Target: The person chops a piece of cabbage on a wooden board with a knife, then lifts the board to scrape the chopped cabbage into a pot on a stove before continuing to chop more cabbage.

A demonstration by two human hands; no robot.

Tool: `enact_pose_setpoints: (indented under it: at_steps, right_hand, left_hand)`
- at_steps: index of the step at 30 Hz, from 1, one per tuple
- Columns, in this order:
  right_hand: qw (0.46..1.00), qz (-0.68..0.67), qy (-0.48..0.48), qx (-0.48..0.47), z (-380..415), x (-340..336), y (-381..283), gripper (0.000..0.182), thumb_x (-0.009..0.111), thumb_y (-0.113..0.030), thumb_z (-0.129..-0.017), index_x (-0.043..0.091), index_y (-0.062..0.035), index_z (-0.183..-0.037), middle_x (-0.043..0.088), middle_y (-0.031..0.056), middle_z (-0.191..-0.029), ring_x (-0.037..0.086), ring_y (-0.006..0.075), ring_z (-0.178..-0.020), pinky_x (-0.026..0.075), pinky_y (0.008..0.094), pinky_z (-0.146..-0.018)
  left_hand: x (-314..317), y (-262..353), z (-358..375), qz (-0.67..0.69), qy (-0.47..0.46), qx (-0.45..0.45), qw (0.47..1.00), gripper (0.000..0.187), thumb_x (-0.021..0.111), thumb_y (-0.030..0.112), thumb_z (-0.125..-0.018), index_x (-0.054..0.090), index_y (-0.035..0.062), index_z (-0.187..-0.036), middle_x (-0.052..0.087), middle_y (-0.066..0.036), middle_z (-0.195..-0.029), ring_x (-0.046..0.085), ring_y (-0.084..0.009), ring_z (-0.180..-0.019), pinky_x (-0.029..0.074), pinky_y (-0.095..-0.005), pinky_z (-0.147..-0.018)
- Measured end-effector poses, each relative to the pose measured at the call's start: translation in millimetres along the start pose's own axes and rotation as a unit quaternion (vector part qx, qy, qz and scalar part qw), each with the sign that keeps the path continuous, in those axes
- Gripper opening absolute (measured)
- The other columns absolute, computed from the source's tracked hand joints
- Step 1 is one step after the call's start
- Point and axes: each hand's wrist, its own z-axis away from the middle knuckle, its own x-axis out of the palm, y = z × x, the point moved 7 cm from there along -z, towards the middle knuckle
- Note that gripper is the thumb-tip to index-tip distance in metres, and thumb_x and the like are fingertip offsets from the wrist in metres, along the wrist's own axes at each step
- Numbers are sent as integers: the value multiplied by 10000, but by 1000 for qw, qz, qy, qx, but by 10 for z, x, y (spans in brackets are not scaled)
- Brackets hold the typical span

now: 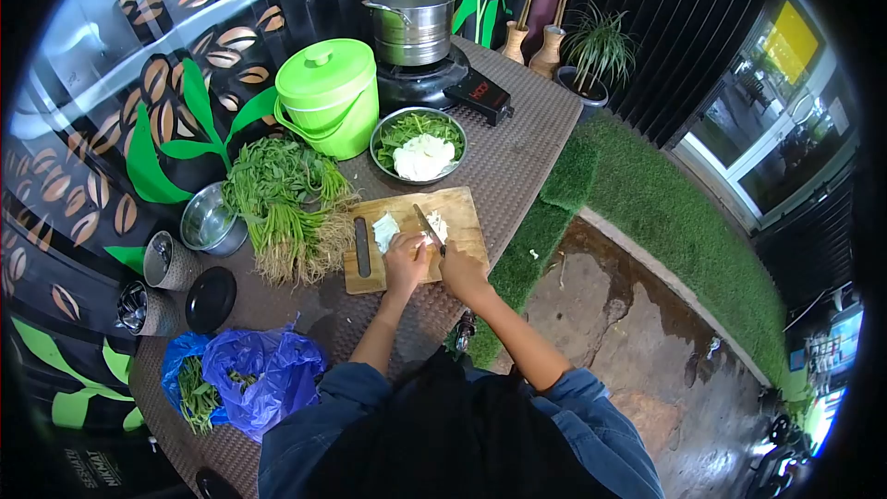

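Note:
On the wooden cutting board [470, 222], my right hand [463, 275] is closed around the handle of a knife [428, 224], its blade pointing away from me. My left hand [407, 263], fingers bent, presses on white food just left of the blade; the fingers partly hide it. Thin white slices [437, 225] lie to the right of the blade. A pale, flat piece [385, 231] rests on the board beyond my left fingers. Behind the board stands a metal bowl [419, 180] holding chopped greens [407, 127] topped with a heap of cut white food [424, 158].
Rooted leafy greens [288, 203] lie left of the board. Behind are a green lidded bucket [327, 97] and a steel pot [414, 26] on a black stove [413, 83]. A metal bowl [214, 220], two cups, a black lid [211, 298] and blue bags [263, 377] occupy the left side.

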Motion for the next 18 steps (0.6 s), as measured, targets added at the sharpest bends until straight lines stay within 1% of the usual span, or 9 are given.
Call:
enact_pose_setpoints:
  at_steps: [2, 3, 6, 8, 12, 14, 15, 17, 18]
  right_hand:
    - [998, 6, 58, 5, 67, 67, 6, 405, 491, -170, -888, 426, 81, -1199, 674, 202, -745, 690, 344, -684, 563, 414, -613]
    - [999, 15, 48, 9, 88, 190, 64, 405, 491, -170, -888, 426, 81, -1199, 674, 202, -745, 690, 344, -684, 563, 414, -613]
    - [995, 47, 88, 5, 96, 371, 21, 385, 485, -165, -888, 435, 80, -1180, 668, 194, -708, 684, 334, -638, 556, 415, -564]
    - [985, 84, 149, -5, 89, 410, 18, 313, 478, -157, -890, 457, 49, -1124, 663, 194, -689, 680, 331, -615, 551, 416, -541]
    - [995, 21, 100, -6, -124, 261, 16, 269, 478, -170, -894, 461, 28, -1075, 664, 211, -722, 682, 352, -660, 554, 429, -579]
    - [998, -24, 66, 1, -188, 164, 8, 240, 481, -185, -898, 456, 13, -1031, 663, 234, -766, 679, 379, -722, 553, 447, -628]
    - [998, -24, 65, 1, -175, 98, 13, 240, 481, -185, -898, 456, 13, -1031, 663, 234, -766, 679, 379, -722, 553, 447, -628]
    - [999, -33, 1, -2, -136, 59, 17, 315, 447, -223, -935, 420, 37, -1110, 654, 265, -823, 654, 434, -817, 530, 490, -712]
    - [999, -33, 0, -3, -99, 59, -5, 315, 447, -223, -935, 420, 37, -1110, 654, 265, -823, 654, 434, -817, 530, 490, -712]
  left_hand:
    - [-31, 37, 1, 2, -4, -22, 1000, 119, 677, 37, -763, 712, 27, -876, 680, -126, -956, 619, -286, -948, 499, -367, -832]
    - [42, -5, 51, 10, -6, -35, 999, 119, 677, 37, -763, 712, 27, -876, 680, -126, -956, 619, -286, -948, 499, -367, -832]
    - [-9, -28, 7, 15, 5, -23, 1000, 108, 675, 38, -767, 711, 21, -867, 682, -123, -949, 620, -283, -945, 500, -368, -829]
    - [-8, -10, -6, 19, 7, -21, 1000, 108, 691, 20, -759, 710, 11, -865, 686, -123, -924, 630, -281, -923, 500, -358, -824]
    - [8, -31, -3, 13, 0, -31, 999, 105, 674, 45, -772, 711, 17, -867, 685, -115, -952, 620, -280, -948, 498, -365, -837]
    - [15, -45, 0, 16, 1, -44, 999, 106, 675, 45, -771, 712, 21, -867, 685, -113, -949, 619, -278, -948, 495, -363, -844]
    - [18, -51, 1, 16, 0, -44, 999, 106, 675, 45, -771, 712, 21, -867, 685, -113, -949, 619, -278, -948, 495, -363, -844]
    - [28, -66, 3, 10, 2, -48, 999, 105, 676, 46, -770, 711, 22, -866, 685, -113, -949, 619, -277, -947, 494, -360, -848]
    - [17, -64, -1, 10, 2, -49, 999, 105, 676, 46, -770, 711, 22, -866, 685, -113, -949, 619, -277, -947, 494, -360, -848]
